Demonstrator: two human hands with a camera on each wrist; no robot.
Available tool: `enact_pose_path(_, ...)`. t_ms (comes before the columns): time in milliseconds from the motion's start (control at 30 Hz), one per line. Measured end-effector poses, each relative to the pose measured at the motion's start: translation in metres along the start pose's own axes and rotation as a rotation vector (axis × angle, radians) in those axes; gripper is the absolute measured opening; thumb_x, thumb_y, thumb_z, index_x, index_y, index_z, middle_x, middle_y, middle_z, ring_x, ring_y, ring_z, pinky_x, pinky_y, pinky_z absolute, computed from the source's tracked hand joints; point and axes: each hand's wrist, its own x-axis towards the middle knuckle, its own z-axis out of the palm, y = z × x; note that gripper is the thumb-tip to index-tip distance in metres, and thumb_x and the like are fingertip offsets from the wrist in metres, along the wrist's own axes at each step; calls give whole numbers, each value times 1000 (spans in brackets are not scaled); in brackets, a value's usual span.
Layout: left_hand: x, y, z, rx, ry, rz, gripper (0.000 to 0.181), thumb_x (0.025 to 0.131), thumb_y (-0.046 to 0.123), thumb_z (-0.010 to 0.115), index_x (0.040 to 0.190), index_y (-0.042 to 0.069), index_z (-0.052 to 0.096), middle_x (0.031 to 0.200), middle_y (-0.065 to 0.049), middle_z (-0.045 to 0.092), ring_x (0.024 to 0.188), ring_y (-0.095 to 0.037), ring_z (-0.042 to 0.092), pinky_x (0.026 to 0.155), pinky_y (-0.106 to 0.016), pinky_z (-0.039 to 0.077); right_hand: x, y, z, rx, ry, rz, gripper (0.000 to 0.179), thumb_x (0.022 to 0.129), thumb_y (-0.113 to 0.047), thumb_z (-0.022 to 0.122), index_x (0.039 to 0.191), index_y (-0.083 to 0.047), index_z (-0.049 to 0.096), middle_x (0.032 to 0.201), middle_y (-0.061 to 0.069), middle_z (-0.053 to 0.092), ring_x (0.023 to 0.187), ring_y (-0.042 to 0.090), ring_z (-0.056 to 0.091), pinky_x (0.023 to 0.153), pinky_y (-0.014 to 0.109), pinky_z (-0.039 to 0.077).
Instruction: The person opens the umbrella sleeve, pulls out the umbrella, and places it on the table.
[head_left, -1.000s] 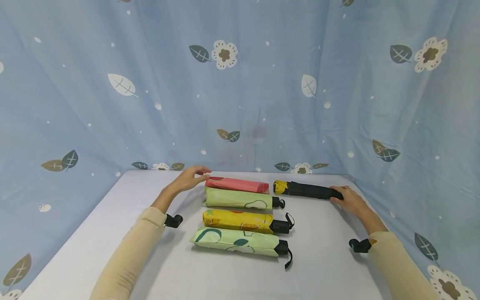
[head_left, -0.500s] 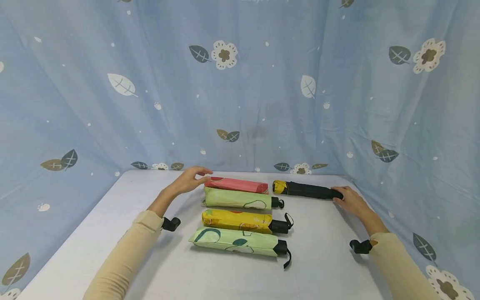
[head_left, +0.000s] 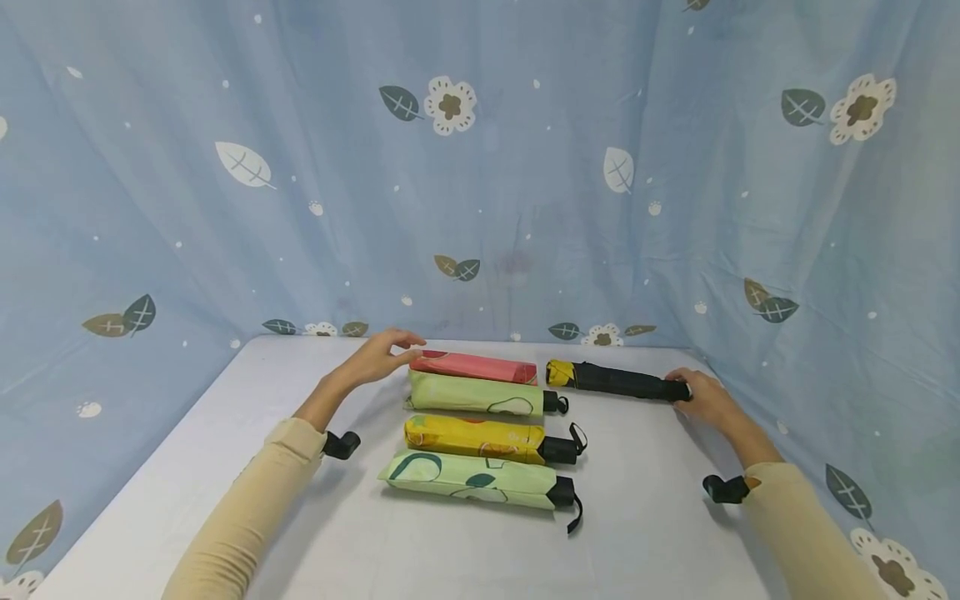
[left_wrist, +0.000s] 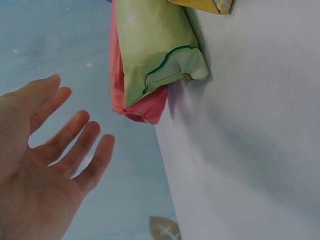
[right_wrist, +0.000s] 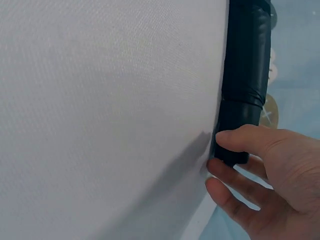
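At the back right lies a folded black umbrella (head_left: 618, 380) with a yellow end. My right hand (head_left: 703, 398) is at its handle end; in the right wrist view the thumb (right_wrist: 237, 140) lies on the black handle (right_wrist: 239, 120), with fingers curled round its tip. My left hand (head_left: 377, 357) hovers beside the left end of a folded red umbrella (head_left: 476, 367), fingers spread and holding nothing. Against the red one lies a folded green umbrella (head_left: 472, 395). Nearer are a yellow umbrella (head_left: 468, 437) and a pale green umbrella (head_left: 468, 481), roughly parallel, handles to the right.
All the umbrellas lie on a white table (head_left: 450, 550). A blue patterned curtain (head_left: 517, 183) hangs behind and along the sides. A small black wrist camera (head_left: 342, 445) sits on the left wrist, another black wrist camera (head_left: 726, 489) on the right.
My right hand has slid slightly right along the black umbrella, uncovering more of its handle end. The left forearm has shifted a little left; the umbrellas stay in place.
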Motion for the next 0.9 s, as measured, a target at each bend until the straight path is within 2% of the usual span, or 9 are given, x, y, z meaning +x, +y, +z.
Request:
enact_pose_path(100, 1, 2, -2, -3, 1, 8, 32, 100, 23, 58, 128, 8, 64, 133, -15, 58, 121, -38, 55, 100, -57, 46, 1, 0, -1, -7, -2, -2, 44, 82, 0, 72, 123, 6, 58, 121, 35, 58, 112, 52, 54, 88, 59, 47)
enact_pose_path(233, 1, 5, -2, 2, 3, 21, 33, 100, 22, 58, 128, 6, 64, 130, -14, 60, 117, -35, 59, 97, -54, 48, 3, 0, -1, -46, -14, -8, 48, 82, -3, 72, 126, 9, 57, 125, 35, 58, 116, 53, 52, 93, 62, 45)
enact_pose_path(367, 1, 6, 0, 22, 4, 42, 30, 100, 22, 58, 126, 8, 65, 127, -13, 63, 112, -31, 62, 93, -50, 51, 3, 1, 0, -72, -26, -3, 52, 83, -5, 72, 130, 9, 55, 129, 34, 56, 120, 53, 49, 99, 64, 41)
enact_pose_path(533, 1, 6, 1, 20, 5, 56, 29, 100, 21, 58, 126, 9, 65, 125, -13, 65, 109, -30, 64, 93, -50, 51, 3, 1, 0, -79, -20, 11, 54, 85, -9, 71, 133, 7, 53, 129, 35, 55, 120, 55, 47, 98, 66, 40)
enact_pose_path(767, 0, 9, 2, 1, -26, 77, 32, 100, 21, 58, 127, 7, 64, 123, -15, 66, 110, -33, 63, 96, -55, 49, 4, -1, -3, -102, -48, -9, 54, 86, -12, 69, 133, 10, 52, 127, 36, 55, 118, 54, 49, 96, 66, 42)
enact_pose_path(900, 0, 9, 4, -4, -63, 93, 33, 99, 20, 59, 128, 3, 63, 124, -17, 65, 111, -35, 62, 95, -54, 50, 3, -7, -5, -103, -81, 18, 55, 90, -16, 66, 135, 10, 49, 128, 38, 50, 118, 54, 46, 95, 66, 41)
